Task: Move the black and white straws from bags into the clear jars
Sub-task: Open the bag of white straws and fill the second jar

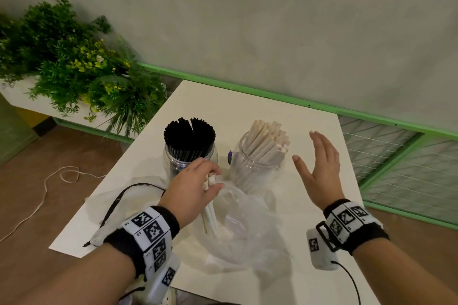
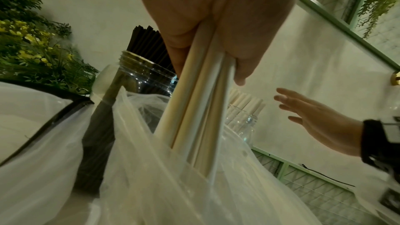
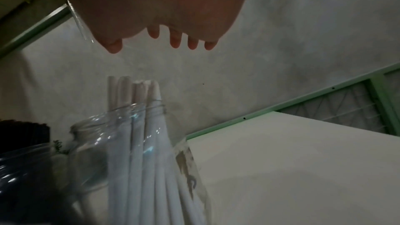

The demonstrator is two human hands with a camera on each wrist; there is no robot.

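Note:
My left hand point(image 1: 198, 186) grips a small bunch of white straws point(image 2: 194, 109) whose lower ends still sit inside a clear plastic bag point(image 1: 243, 225). Behind it stands a clear jar point(image 1: 173, 163) packed with black straws point(image 1: 189, 136). To its right a second clear jar point(image 1: 250, 171) holds many white straws point(image 1: 267, 141) that lean right. My right hand point(image 1: 319, 168) hovers open to the right of that jar, fingers spread, touching nothing. In the right wrist view the white-straw jar point(image 3: 138, 151) sits just below my spread fingers point(image 3: 175, 40).
A flattened bag with a black drawstring point(image 1: 128, 203) lies at the front left of the white table point(image 1: 309, 131). A planter of green foliage point(image 1: 74, 69) stands off the table's left. A green-framed mesh rail point(image 1: 396, 156) runs behind and to the right.

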